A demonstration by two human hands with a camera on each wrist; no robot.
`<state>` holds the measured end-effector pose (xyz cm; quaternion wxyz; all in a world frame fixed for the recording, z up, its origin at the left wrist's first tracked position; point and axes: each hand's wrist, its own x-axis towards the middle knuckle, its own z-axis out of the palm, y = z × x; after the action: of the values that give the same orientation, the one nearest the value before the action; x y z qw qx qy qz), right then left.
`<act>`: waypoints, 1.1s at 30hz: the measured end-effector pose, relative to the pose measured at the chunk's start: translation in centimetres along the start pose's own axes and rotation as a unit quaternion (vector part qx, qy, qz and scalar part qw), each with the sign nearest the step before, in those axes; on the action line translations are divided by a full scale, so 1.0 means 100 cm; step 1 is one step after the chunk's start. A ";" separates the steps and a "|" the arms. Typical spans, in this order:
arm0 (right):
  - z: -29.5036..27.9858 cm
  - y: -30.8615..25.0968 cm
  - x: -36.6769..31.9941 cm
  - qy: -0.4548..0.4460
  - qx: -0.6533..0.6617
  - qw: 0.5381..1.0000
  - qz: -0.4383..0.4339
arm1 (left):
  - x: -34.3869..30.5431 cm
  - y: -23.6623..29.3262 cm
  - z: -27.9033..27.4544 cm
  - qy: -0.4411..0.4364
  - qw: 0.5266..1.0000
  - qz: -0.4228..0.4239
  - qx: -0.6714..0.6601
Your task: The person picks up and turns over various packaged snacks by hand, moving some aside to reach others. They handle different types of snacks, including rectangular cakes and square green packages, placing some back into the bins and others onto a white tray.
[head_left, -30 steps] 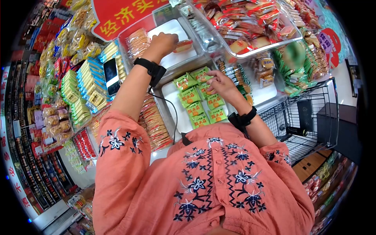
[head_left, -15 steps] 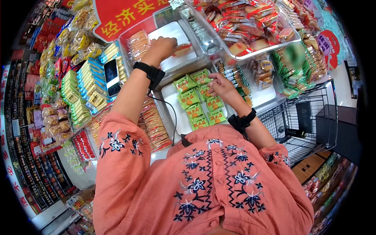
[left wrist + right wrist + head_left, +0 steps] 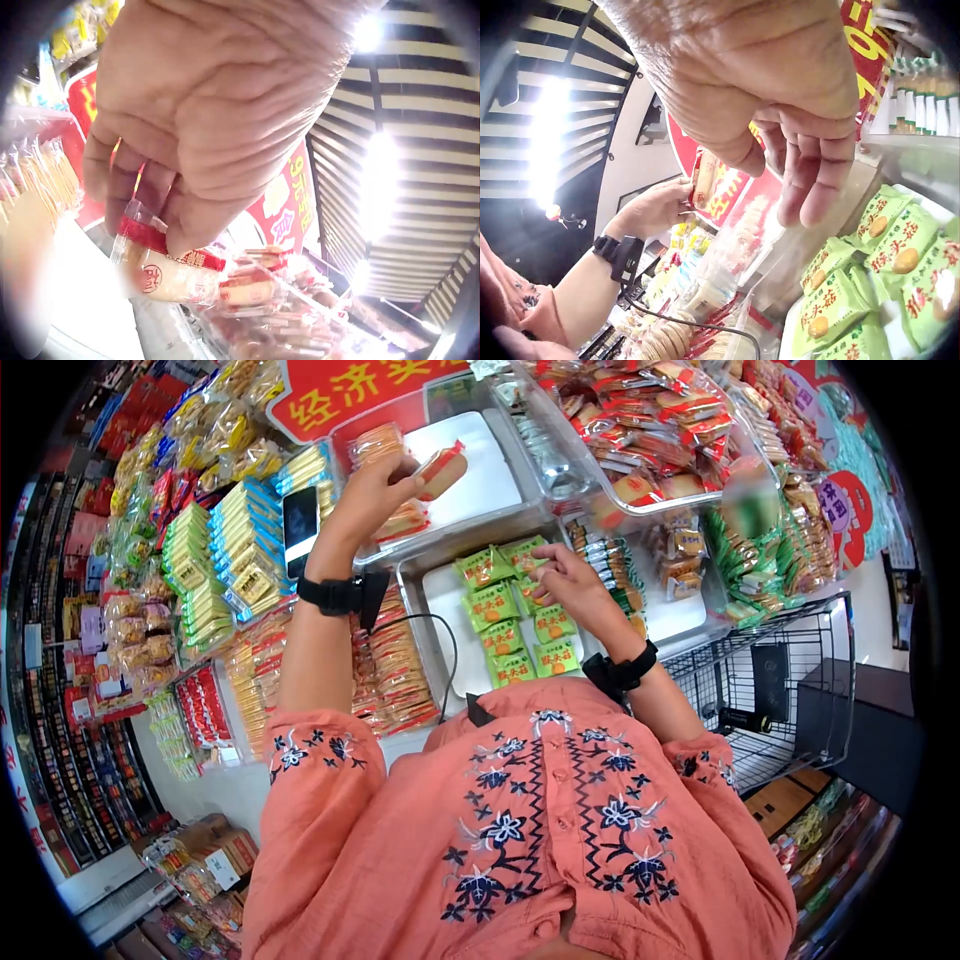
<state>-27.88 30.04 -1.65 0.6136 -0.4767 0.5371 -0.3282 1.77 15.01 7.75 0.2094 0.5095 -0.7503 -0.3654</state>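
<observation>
Head view: L hand (image 3: 370,496) gripping red-ended pkt (image 3: 443,470) over upper bin (image 3: 487,465); R hand (image 3: 577,588), grip loosely wide, hovering by lower bin (image 3: 444,605) w/ green pkts (image 3: 490,606).

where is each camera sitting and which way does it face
Head: worn on the head, facing forward and down at the green packets; shows left hand, right hand and the embroidered shirt.
Left wrist: faces past the left palm to the wrapped cake it pinches, ceiling lights beyond.
Right wrist: faces past the right hand's fingers; left hand and part of the shirt also show.
Shared: head and right wrist both show the green packets and wrapped cake.
</observation>
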 end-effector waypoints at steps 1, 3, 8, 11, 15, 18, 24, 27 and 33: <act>0.002 -0.005 0.000 0.000 -0.004 1.000 0.002 | -0.008 -0.001 -0.002 0.012 0.999 -0.005 -0.035; 0.006 -0.014 0.000 0.004 0.029 0.999 -0.016 | -0.026 0.003 -0.002 0.023 0.995 -0.018 -0.096; 0.012 -0.046 0.003 -0.015 0.018 0.997 -0.074 | -0.043 -0.022 -0.009 0.039 0.995 -0.032 -0.082; 0.018 -0.053 0.006 -0.024 0.003 0.996 -0.087 | -0.045 -0.046 -0.016 0.044 0.993 -0.016 0.108; 0.031 -0.050 0.001 -0.036 0.002 0.997 -0.064 | -0.050 -0.066 -0.011 0.044 0.983 0.017 0.176; 0.038 -0.043 -0.001 -0.047 -0.007 0.997 -0.065 | -0.046 -0.078 -0.004 0.049 0.965 0.039 0.256; 0.034 -0.042 -0.005 -0.042 -0.015 0.998 -0.042 | -0.047 -0.072 0.003 0.070 0.935 0.006 0.347; 0.032 -0.041 -0.006 -0.036 -0.017 0.999 -0.035 | -0.046 -0.076 0.008 0.078 0.923 0.011 0.375; 0.033 -0.040 -0.008 -0.032 -0.027 0.998 -0.051 | -0.048 -0.078 0.012 0.098 0.919 0.025 0.380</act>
<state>-24.43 30.18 2.28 0.5997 -0.5305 0.5009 -0.3287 7.59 18.14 1.29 0.0812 0.5654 -0.8208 0.0044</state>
